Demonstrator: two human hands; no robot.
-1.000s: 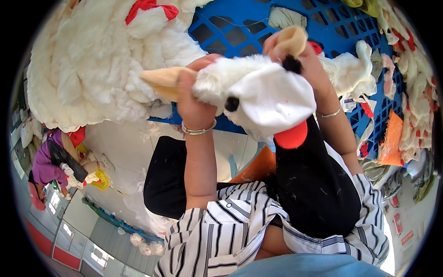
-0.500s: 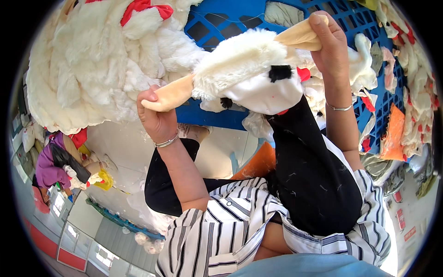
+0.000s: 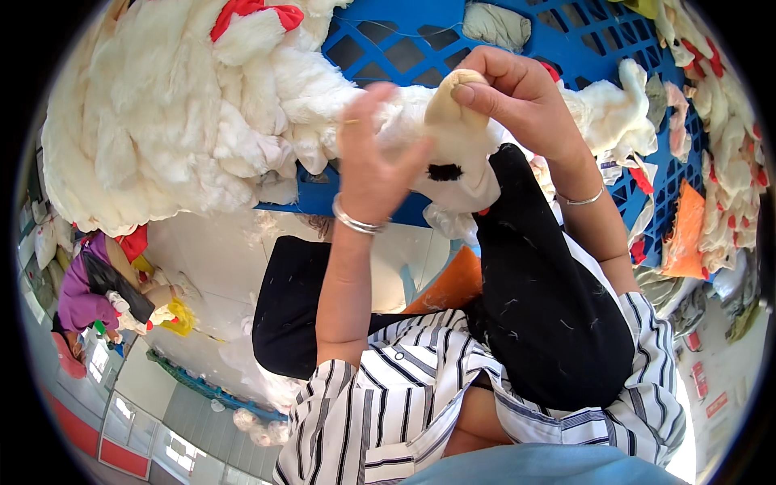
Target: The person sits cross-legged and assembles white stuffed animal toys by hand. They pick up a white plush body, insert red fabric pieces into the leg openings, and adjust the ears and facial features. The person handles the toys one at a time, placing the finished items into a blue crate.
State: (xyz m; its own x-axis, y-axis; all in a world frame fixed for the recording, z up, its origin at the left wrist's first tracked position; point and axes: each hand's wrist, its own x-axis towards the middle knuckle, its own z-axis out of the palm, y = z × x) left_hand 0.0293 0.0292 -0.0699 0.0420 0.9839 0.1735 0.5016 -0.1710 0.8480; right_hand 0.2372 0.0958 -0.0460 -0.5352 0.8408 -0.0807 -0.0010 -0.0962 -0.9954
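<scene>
A white plush animal head (image 3: 473, 190) hangs above my raised knee, with a black eye patch and a pale beige ear (image 3: 443, 109). My right hand (image 3: 525, 97) pinches that ear between thumb and fingers, folding its tip over. My left hand (image 3: 372, 162), smeared by motion, is at the head's left side with its thumb and fingers apart and nothing visible in it. It hides part of the head and the other ear.
A large heap of white plush pieces (image 3: 162, 121) lies at the left on a blue plastic crate (image 3: 372, 202). More plush pieces (image 3: 723, 178) hang at the far right, near an orange piece (image 3: 685, 234). Another person in purple (image 3: 85, 287) is at the far left.
My left hand has let go of its ear and swung right and up toward the head. My right hand has come left and down with its ear, and the head has turned.
</scene>
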